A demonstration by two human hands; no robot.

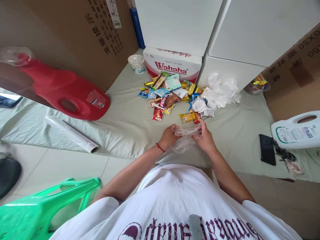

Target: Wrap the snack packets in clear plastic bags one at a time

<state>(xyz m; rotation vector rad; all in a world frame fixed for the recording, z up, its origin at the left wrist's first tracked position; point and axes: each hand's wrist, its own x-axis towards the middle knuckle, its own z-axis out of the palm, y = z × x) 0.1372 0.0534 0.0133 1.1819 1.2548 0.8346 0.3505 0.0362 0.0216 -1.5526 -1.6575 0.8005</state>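
Between my two hands a thin clear plastic bag point(183, 141) is stretched out, crumpled and see-through. My left hand point(170, 136), with a red cord on its wrist, is closed on the bag's left edge. Fingers of my right hand point(204, 136) pinch its right edge, with the index finger pointing up. Just beyond the hands lies a yellow snack packet point(188, 117). Behind it spreads a heap of small wrapped snacks point(165, 95), in red, blue, yellow and green. Crumpled clear plastic bags point(222, 91) are piled at the heap's right side.
A Wahaha box point(172, 65) and a paper cup point(137, 64) stand at the back. Leftward are a red jug point(67, 88), a white roll point(72, 133) and a green stool point(27, 210). Rightward lie a black phone point(267, 149), keys point(284, 152) and a white detergent bottle point(297, 131).
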